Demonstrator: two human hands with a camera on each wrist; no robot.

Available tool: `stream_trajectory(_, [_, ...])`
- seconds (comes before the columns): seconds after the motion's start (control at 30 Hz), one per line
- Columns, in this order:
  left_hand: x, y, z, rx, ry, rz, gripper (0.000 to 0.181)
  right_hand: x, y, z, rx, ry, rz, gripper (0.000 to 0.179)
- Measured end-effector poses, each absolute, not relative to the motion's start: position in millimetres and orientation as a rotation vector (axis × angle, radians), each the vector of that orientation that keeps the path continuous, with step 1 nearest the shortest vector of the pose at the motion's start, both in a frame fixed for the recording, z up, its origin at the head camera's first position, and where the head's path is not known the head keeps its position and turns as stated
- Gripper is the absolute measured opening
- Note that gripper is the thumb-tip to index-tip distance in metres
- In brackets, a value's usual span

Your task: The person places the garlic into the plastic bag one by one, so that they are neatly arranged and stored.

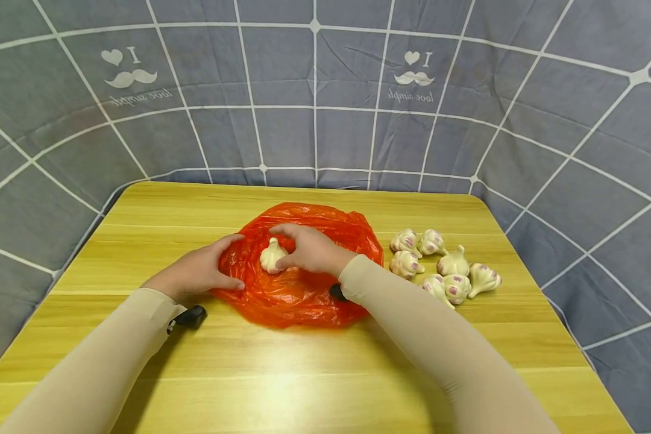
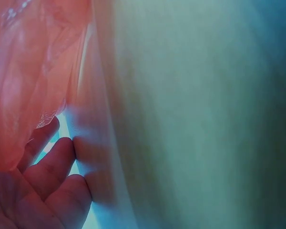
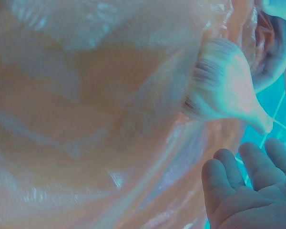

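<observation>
So the cream, purple-streaked garlic bulb (image 1: 272,259) was over the left part of the crumpled red plastic bag (image 1: 298,310), stem pointing far, just left of the closer, loosely spread right hand (image 1: 314,250). Left hand (image 1: 201,269) gaped wide at the bag's left edge.

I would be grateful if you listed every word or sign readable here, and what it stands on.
"I": beside a heart, above a moustache; printed twice on the grey backdrop cloth.
"love simple": mirror-reversed, below each moustache on the same cloth.
No lettering is visible on the red bag or the garlic bulbs.
</observation>
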State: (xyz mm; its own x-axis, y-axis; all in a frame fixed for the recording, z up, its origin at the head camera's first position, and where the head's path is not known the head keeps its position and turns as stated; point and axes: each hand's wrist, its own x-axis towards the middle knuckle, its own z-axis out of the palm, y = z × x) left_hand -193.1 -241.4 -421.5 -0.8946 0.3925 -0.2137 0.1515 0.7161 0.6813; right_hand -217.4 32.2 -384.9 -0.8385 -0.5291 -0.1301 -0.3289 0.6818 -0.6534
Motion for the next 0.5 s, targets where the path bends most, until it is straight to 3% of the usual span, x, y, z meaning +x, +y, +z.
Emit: stream_trajectory(0.5, [-194, -240, -423, 0.461, 2.615, 0.966, 0.112, -210, 59, -351, -0.755, 2.579, -1.004, 0.074])
